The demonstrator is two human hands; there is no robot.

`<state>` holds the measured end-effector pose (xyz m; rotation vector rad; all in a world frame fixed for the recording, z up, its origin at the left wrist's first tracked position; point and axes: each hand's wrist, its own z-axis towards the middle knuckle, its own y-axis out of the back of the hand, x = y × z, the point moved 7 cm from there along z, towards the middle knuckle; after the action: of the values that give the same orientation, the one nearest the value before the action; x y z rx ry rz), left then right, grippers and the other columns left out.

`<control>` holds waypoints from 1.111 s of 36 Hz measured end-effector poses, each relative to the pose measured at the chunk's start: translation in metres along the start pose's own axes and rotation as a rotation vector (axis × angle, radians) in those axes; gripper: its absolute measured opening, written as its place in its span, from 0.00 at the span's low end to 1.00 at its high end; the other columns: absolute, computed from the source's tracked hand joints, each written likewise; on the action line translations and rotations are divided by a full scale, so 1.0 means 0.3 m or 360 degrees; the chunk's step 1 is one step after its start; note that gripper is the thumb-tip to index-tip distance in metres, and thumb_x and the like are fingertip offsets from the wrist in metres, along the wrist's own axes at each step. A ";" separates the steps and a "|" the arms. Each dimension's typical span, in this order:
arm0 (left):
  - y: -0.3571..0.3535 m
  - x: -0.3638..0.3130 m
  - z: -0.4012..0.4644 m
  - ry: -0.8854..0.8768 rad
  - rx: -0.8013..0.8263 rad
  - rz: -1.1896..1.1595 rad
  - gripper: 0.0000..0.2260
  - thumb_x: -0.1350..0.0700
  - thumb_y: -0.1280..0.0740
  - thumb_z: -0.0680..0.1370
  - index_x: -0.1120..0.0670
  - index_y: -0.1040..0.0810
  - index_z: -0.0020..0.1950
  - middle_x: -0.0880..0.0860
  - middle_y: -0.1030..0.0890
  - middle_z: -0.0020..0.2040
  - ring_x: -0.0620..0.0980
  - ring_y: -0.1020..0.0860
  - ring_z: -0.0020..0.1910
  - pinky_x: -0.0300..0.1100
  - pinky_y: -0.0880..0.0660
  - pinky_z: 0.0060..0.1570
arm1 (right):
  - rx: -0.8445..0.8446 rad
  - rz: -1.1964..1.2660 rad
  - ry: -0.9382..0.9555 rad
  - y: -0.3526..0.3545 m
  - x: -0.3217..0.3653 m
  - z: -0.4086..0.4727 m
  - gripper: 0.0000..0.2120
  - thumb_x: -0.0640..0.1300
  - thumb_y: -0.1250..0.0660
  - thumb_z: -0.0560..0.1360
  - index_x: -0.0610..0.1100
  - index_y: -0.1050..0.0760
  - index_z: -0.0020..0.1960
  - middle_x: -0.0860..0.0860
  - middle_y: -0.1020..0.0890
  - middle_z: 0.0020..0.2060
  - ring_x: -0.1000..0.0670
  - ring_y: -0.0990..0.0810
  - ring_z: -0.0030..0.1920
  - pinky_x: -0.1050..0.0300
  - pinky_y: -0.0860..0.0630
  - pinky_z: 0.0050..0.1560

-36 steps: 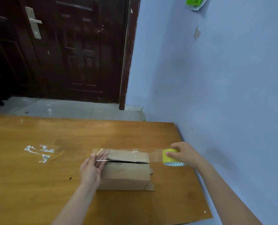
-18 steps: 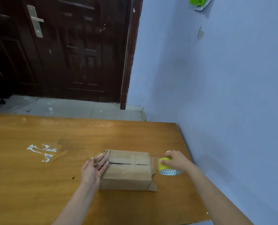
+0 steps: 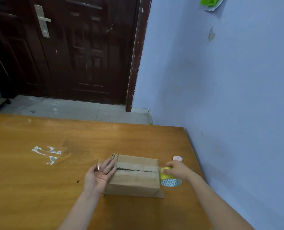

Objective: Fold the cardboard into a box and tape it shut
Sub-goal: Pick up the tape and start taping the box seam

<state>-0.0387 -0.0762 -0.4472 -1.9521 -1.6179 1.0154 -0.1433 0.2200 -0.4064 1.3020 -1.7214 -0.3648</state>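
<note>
A folded brown cardboard box (image 3: 134,180) lies on the wooden table (image 3: 38,188), its top flaps meeting in a dark seam covered by clear tape. My left hand (image 3: 99,175) is at the box's left end, palm up with fingers straight against the edge, and the tape's loose end sticks up by the thumb. My right hand (image 3: 177,169) grips a yellow tape roll (image 3: 168,177) pressed against the box's right end. The clear tape runs from the roll across the seam.
A blue wall (image 3: 237,97) runs along the table's right edge. A small white and pink object (image 3: 177,158) lies just beyond my right hand. White residue marks (image 3: 45,153) sit on the table at left. A dark door (image 3: 71,47) stands beyond the far edge.
My right hand brought the tape roll leftward and down against the box's right end, laying the stretched tape over the seam. My left hand stayed at the left end.
</note>
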 end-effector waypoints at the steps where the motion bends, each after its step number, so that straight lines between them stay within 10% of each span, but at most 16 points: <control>1: 0.003 0.000 0.002 0.0011 -0.0012 -0.0006 0.16 0.53 0.53 0.84 0.63 0.32 0.58 0.66 0.27 0.65 0.65 0.30 0.67 0.61 0.33 0.62 | 0.0001 0.0003 0.0001 -0.002 -0.001 0.004 0.12 0.58 0.33 0.72 0.51 0.26 0.36 0.55 0.26 0.32 0.57 0.28 0.33 0.62 0.34 0.34; 19: 0.000 0.007 -0.015 0.0039 -0.0075 -0.0079 0.17 0.54 0.53 0.84 0.57 0.41 0.71 0.66 0.29 0.67 0.66 0.29 0.65 0.63 0.34 0.62 | -0.0006 -0.0013 0.0002 -0.022 0.004 0.034 0.17 0.56 0.32 0.71 0.49 0.35 0.31 0.55 0.34 0.29 0.55 0.35 0.29 0.58 0.40 0.32; 24: -0.015 0.003 -0.025 -0.0005 0.0007 -0.0093 0.18 0.54 0.53 0.84 0.56 0.41 0.72 0.65 0.29 0.67 0.65 0.22 0.56 0.63 0.32 0.60 | 0.0097 -0.0086 -0.0033 -0.032 0.007 0.038 0.07 0.57 0.33 0.73 0.54 0.25 0.43 0.57 0.24 0.40 0.57 0.24 0.41 0.61 0.28 0.42; 26: -0.025 -0.009 -0.030 -0.0080 0.0049 -0.0035 0.16 0.54 0.52 0.84 0.57 0.35 0.68 0.65 0.28 0.66 0.63 0.18 0.46 0.64 0.27 0.56 | 0.0116 -0.0095 -0.0037 -0.029 0.012 0.041 0.14 0.57 0.34 0.74 0.49 0.23 0.54 0.55 0.23 0.47 0.55 0.24 0.47 0.60 0.27 0.48; 31: -0.044 -0.074 -0.054 -0.0520 -0.0097 0.0351 0.10 0.57 0.48 0.84 0.60 0.30 0.56 0.61 0.17 0.48 0.55 0.18 0.46 0.49 0.18 0.39 | 0.0107 -0.0092 -0.0048 -0.038 0.016 0.041 0.08 0.57 0.34 0.75 0.57 0.30 0.41 0.60 0.27 0.40 0.59 0.29 0.41 0.64 0.33 0.40; 40: -0.042 -0.141 -0.088 -0.1077 -0.0246 0.1169 0.14 0.56 0.45 0.83 0.57 0.23 0.43 0.55 0.18 0.46 0.50 0.21 0.47 0.49 0.25 0.49 | 0.0092 -0.0144 -0.0035 -0.050 0.020 0.040 0.08 0.57 0.36 0.76 0.54 0.32 0.44 0.62 0.32 0.35 0.63 0.33 0.36 0.66 0.36 0.35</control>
<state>-0.0300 -0.1100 -0.4094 -2.5601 -1.2714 2.0593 -0.1441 0.2054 -0.4203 1.4260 -1.7060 -0.3855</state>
